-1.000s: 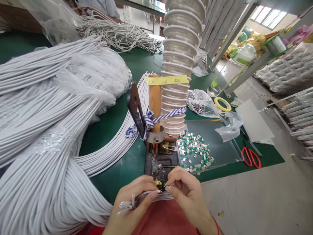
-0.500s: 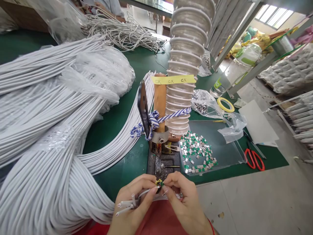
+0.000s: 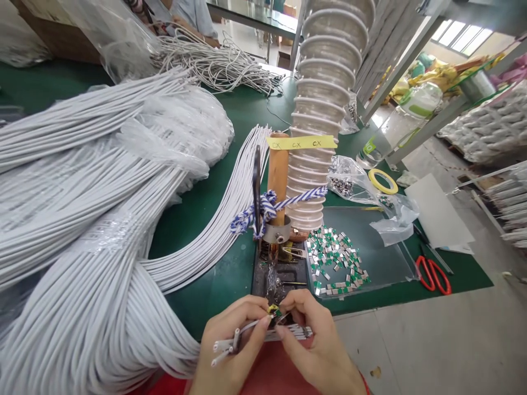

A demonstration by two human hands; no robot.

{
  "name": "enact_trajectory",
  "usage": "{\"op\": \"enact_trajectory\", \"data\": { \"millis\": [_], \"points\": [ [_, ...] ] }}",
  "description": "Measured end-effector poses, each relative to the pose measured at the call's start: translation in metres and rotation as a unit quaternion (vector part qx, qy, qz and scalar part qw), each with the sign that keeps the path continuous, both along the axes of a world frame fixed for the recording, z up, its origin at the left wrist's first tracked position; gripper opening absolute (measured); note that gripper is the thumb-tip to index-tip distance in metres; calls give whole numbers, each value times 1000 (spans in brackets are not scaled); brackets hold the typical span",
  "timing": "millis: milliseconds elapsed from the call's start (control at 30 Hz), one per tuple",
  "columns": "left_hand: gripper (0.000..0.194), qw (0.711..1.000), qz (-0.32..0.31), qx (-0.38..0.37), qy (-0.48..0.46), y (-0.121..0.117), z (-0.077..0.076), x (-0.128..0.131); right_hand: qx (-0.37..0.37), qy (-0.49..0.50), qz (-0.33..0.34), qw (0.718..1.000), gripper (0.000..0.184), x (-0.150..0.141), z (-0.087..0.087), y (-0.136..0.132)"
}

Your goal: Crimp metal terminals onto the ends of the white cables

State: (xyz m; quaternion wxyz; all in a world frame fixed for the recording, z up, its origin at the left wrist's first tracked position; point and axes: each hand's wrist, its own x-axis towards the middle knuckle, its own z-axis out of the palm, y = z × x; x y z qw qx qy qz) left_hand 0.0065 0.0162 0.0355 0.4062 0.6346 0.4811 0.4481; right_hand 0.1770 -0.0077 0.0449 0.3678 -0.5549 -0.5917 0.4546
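My left hand (image 3: 236, 340) is closed on several white cables (image 3: 225, 346); one cable end sticks out between thumb and forefinger toward the iron's tip. Facing it, my right hand (image 3: 310, 334) pinches a small green circuit board with a metal connector (image 3: 279, 314). Cable end and board meet just below the tip of a soldering iron (image 3: 273, 269), which is fixed upright with its wooden handle (image 3: 278, 170) at the top. Whether the wire touches the board is too small to tell. More white cables (image 3: 296, 331) lie under my right hand.
Loose connector boards (image 3: 337, 258) are spread on a clear tray (image 3: 382, 269) at right. Red-handled scissors (image 3: 433, 275), yellow tape (image 3: 383, 181) and a plastic bag (image 3: 349, 175) lie beyond. A ribbed hose (image 3: 325, 104) rises behind the iron. Large cable bundles (image 3: 102, 219) fill the left.
My right hand has brought the board in to the cable end, under the iron's tip. The view has shifted slightly, so the bench things appear farther right.
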Motion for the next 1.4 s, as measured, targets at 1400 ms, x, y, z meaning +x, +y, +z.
{"op": "enact_trajectory", "data": {
  "millis": [1400],
  "points": [
    [20, 998, -22, 35, 38, 7, 12, -5, 15, 113, -57, 992, 13, -13, -10, 6]
  ]
}}
